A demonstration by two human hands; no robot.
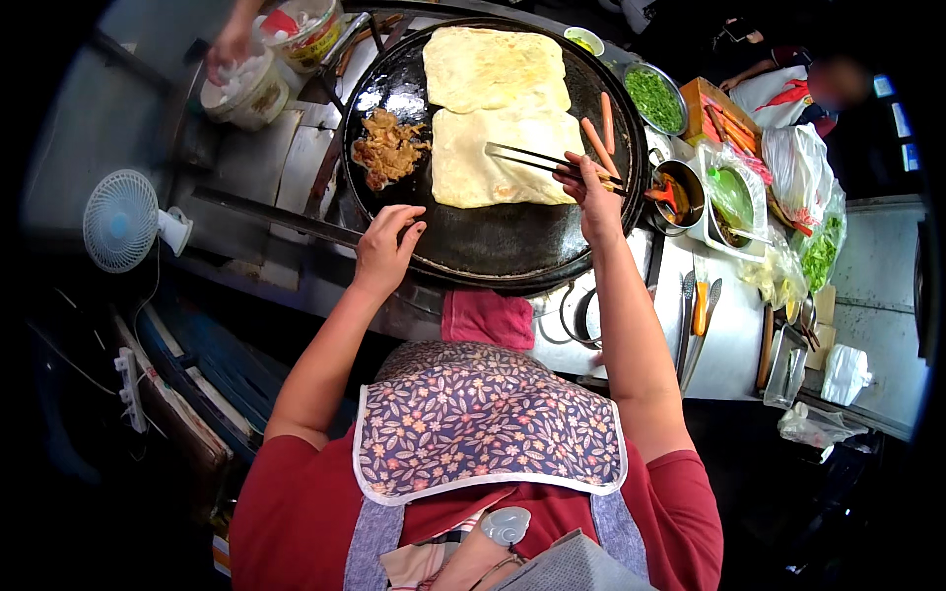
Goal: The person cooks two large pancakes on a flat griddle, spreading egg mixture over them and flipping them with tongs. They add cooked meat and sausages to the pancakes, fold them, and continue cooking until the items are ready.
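Note:
My right hand (593, 188) grips a pair of long dark chopsticks (528, 160). Their tips are at the nearer of two pale square flatbreads (473, 170); contact cannot be told. The farther flatbread (495, 66) adjoins it on the round black griddle (488, 244). Two sausages (597, 145) lie to the right of the breads, close to my right fingers. On the left side of the griddle is a heap of browned meat pieces (388, 148). My left hand (386, 247), empty with thumb and fingers apart, is at the griddle's front left edge.
Another person's hand (230, 55) reaches into a white bucket (247, 92). At the right are a bowl of chopped greens (654, 100), a sauce pot (676, 196) and several knives (698, 310). A fan (122, 220) stands left; a red cloth (488, 318) lies in front. A person (776, 92) is beyond.

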